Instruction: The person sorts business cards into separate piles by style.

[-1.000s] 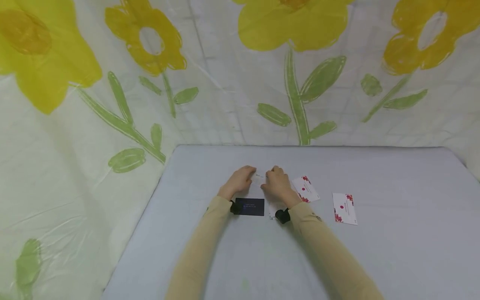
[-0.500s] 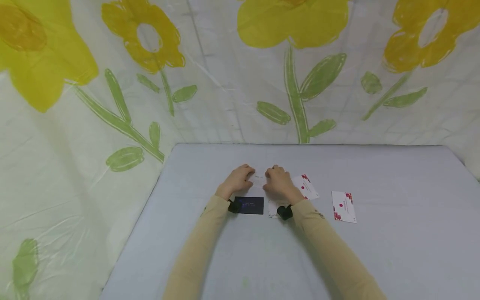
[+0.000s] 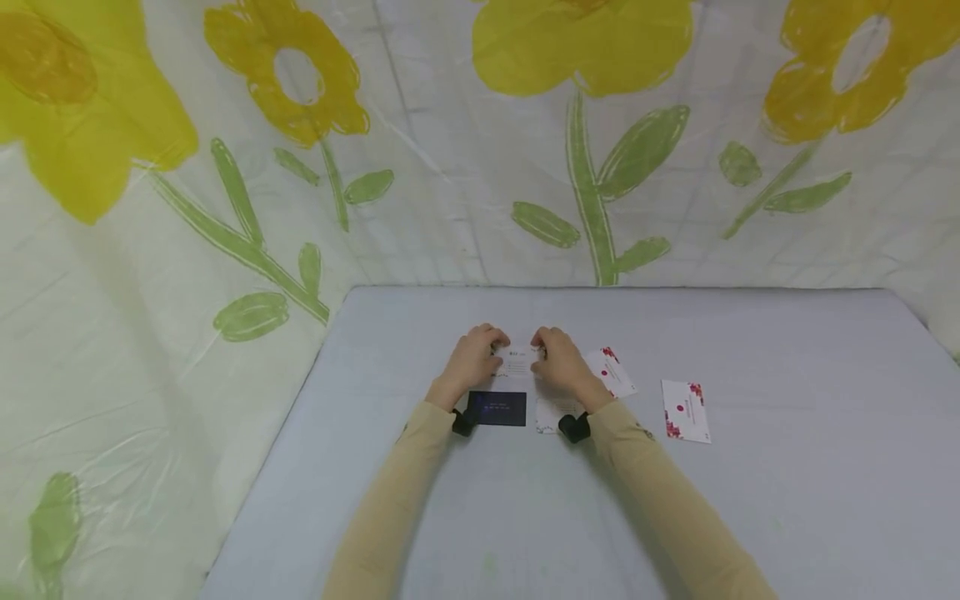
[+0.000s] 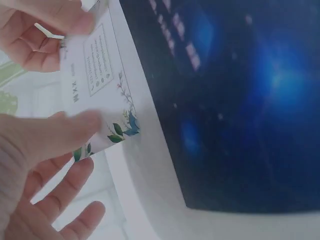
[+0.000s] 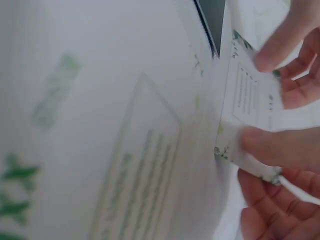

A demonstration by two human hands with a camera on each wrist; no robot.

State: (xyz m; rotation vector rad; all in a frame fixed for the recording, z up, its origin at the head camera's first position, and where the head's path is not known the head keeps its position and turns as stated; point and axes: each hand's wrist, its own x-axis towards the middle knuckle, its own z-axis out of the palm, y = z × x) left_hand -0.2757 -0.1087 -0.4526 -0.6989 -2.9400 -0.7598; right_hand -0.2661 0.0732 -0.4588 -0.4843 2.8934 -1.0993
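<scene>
Your left hand (image 3: 472, 358) and right hand (image 3: 561, 360) meet over the middle of the grey surface (image 3: 787, 517), and between them you hold 1 small white card with leaf print (image 3: 517, 362). Your left thumb and fingers pinch its left end; your right thumb and fingers pinch its right end. In the left wrist view the card (image 4: 97, 85) shows printed lines of text and a blue and green leaf sprig at 1 corner, with your thumb pressed on its face near that corner. In the right wrist view the same card (image 5: 252, 97) is gripped between your thumb and fingers, lifted a little off the surface.

Just on your side of the held card, a dark blue card (image 3: 497, 408) lies flat beside your left wrist. Next to it, partly under your right wrist, lies a pale white card (image 3: 549, 413); its print is too faint to read. To the right of your right hand, a white card with red flowers (image 3: 615, 373) lies tilted, and a 2nd red-flowered card (image 3: 685, 411) lies further toward the right edge, well apart from your hands. Both sleeves (image 3: 660, 500) are beige.
</scene>
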